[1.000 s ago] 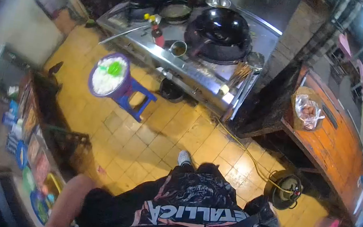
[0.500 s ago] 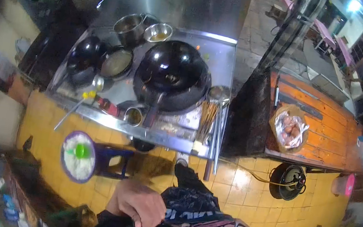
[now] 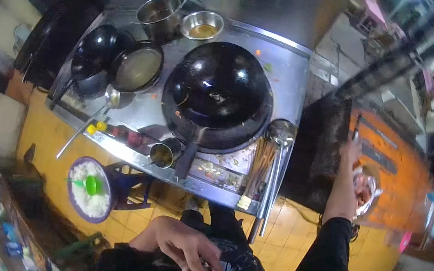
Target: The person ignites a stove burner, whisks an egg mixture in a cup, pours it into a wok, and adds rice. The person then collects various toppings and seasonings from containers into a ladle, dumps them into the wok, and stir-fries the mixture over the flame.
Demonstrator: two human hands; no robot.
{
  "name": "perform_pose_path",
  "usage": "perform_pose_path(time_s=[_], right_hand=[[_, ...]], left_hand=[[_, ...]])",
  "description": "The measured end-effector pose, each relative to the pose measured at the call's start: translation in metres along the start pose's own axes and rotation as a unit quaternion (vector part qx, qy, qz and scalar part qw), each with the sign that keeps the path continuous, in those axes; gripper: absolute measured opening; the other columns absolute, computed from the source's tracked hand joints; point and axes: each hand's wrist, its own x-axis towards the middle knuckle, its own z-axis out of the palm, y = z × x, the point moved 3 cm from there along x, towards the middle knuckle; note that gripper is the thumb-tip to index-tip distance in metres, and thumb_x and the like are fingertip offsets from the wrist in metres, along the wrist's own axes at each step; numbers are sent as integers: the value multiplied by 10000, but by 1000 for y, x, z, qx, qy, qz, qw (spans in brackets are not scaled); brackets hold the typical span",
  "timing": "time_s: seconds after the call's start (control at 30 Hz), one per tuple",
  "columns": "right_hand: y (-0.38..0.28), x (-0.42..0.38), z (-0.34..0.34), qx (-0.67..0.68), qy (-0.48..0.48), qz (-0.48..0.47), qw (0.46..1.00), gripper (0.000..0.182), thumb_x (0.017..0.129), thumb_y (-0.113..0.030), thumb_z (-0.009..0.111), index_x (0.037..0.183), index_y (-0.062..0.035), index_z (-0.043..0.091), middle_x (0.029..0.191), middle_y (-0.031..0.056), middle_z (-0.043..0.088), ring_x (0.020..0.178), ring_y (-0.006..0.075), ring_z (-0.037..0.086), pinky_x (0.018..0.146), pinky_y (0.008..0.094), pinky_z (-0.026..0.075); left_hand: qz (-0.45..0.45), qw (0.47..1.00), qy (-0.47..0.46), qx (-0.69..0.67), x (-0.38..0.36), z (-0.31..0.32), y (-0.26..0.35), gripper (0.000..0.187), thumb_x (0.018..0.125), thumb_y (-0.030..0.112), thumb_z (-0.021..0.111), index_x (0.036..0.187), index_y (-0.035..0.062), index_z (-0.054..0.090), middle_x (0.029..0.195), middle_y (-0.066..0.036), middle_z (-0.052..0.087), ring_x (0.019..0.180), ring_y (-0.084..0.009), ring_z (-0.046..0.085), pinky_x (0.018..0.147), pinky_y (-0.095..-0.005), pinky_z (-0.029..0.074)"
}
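Observation:
My left hand point(image 3: 183, 246) is in front of my body at the bottom, fingers apart, holding nothing. My right hand point(image 3: 349, 151) reaches over the left edge of the orange wooden table point(image 3: 400, 181). Its fingers are closed on the lower end of a thin tool point(image 3: 357, 125), which I cannot identify surely. Just below and right of that hand, a paper-lined bag point(image 3: 365, 194) holds reddish-brown round things. Two long dark flat strips point(image 3: 378, 157) lie on the table near the tool.
A large black wok point(image 3: 219, 87) covers the steel stove point(image 3: 148, 103). Around it are a steel pot point(image 3: 159, 11), a metal bowl point(image 3: 202, 26), a pan point(image 3: 138, 68), a ladle point(image 3: 282, 130), skewers point(image 3: 259, 168) and a cup point(image 3: 163, 155). A rice basin point(image 3: 94, 204) stands below left.
My right hand has come into view and reached the table. My left hand's fingers have spread from a loose curl. The view has shifted, bringing the stove closer.

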Motion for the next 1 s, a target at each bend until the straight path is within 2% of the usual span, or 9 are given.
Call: perform_pose_path(time_s=[0.23, 0.37, 0.5, 0.6, 0.67, 0.77, 0.8, 0.9, 1.0], right_hand=[[56, 26, 72, 189, -153, 170, 955, 373, 842, -264, 501, 1047, 47, 509, 984, 270, 581, 962, 407, 554, 799, 464, 449], [17, -4, 33, -101, -185, -26, 977, 399, 817, -256, 490, 1029, 82, 497, 937, 277, 586, 945, 391, 569, 796, 448, 448], [35, -31, 45, 203, -149, 114, 961, 312, 779, -190, 472, 983, 32, 553, 825, 191, 596, 766, 320, 588, 680, 412, 438], [9, -127, -38, 516, -287, 218, 777, 167, 901, -220, 466, 793, -97, 496, 621, -20, 407, 557, 74, 395, 494, 238, 336], [18, -179, -60, 278, -179, 17, 944, 229, 925, -278, 426, 805, -103, 512, 641, 0, 441, 577, 75, 393, 532, 220, 348], [43, -275, -98, 555, -257, 242, 753, 155, 912, -223, 451, 834, -97, 498, 633, -23, 433, 518, 78, 429, 459, 249, 363], [50, -302, -122, 374, -306, 188, 855, 173, 884, -269, 498, 822, -110, 475, 662, -6, 433, 525, 104, 415, 451, 259, 361], [89, -365, -138, 569, -308, 453, 613, 145, 877, -197, 481, 798, -77, 460, 567, 17, 394, 444, 136, 398, 385, 262, 320], [107, -393, -153, 530, -241, 503, 639, 172, 842, -230, 554, 840, -75, 481, 550, 5, 399, 417, 120, 401, 341, 250, 288]], left_hand=[[-361, 868, 276, -201, -188, 7, -118, 381, 875, 217, 533, 1204, 24, 519, 1204, -121, 539, 1081, -212, 518, 925, -342, 392], [-590, 697, 373, -163, -314, 4, -201, 369, 848, 243, 556, 1166, 56, 549, 1153, -69, 567, 1023, -206, 547, 905, -313, 412], [-505, 720, 424, -216, -353, -19, -226, 364, 849, 256, 549, 1152, 54, 554, 1132, -69, 571, 1010, -208, 547, 896, -318, 415], [-415, 732, 468, -270, -393, -26, -247, 361, 850, 269, 541, 1138, 52, 559, 1112, -69, 574, 997, -211, 548, 887, -324, 417], [-359, 731, 496, -303, -407, -38, -265, 359, 851, 278, 536, 1128, 51, 562, 1098, -69, 577, 988, -213, 548, 881, -328, 419], [-283, 720, 534, -341, -429, -20, -293, 359, 852, 291, 528, 1114, 50, 566, 1078, -69, 580, 975, -215, 548, 871, -333, 422], [-259, 715, 545, -353, -434, -14, -303, 359, 852, 295, 525, 1109, 49, 568, 1071, -69, 581, 970, -216, 549, 868, -335, 423], [-188, 696, 578, -382, -442, -7, -328, 360, 853, 308, 518, 1095, 47, 573, 1050, -69, 585, 957, -219, 549, 859, -341, 425], [-130, 671, 608, -405, -454, -16, -343, 363, 854, 321, 510, 1081, 46, 577, 1030, -68, 589, 944, -222, 549, 850, -347, 428]])
